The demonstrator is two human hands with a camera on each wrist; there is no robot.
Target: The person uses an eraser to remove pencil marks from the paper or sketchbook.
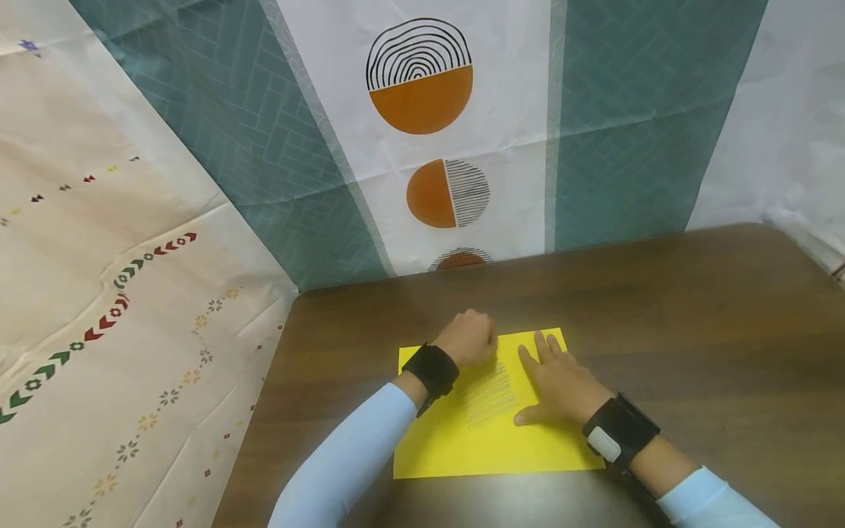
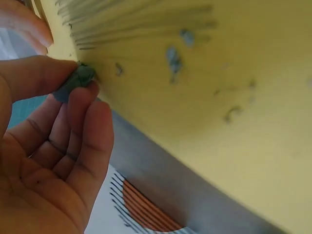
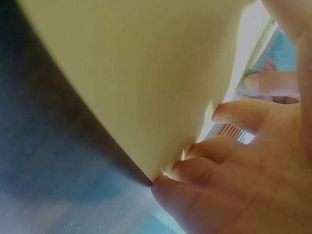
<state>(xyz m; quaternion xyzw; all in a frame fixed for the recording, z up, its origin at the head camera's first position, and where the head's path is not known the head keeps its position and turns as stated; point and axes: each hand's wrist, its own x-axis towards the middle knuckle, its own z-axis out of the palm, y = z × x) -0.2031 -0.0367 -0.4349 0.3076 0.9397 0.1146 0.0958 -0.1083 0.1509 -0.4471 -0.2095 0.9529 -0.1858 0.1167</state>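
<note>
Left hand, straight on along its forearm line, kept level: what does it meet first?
Probably the teal-and-white hanging; the left hand would first pass over the far edge of the yellow paper and the table. Depth is hard to judge.

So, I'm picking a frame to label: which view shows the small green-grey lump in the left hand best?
The left wrist view: the lump is close up, pinched in the left hand. The right wrist view shows only a small, partly covered bit; in the head view the hand hides it.
</note>
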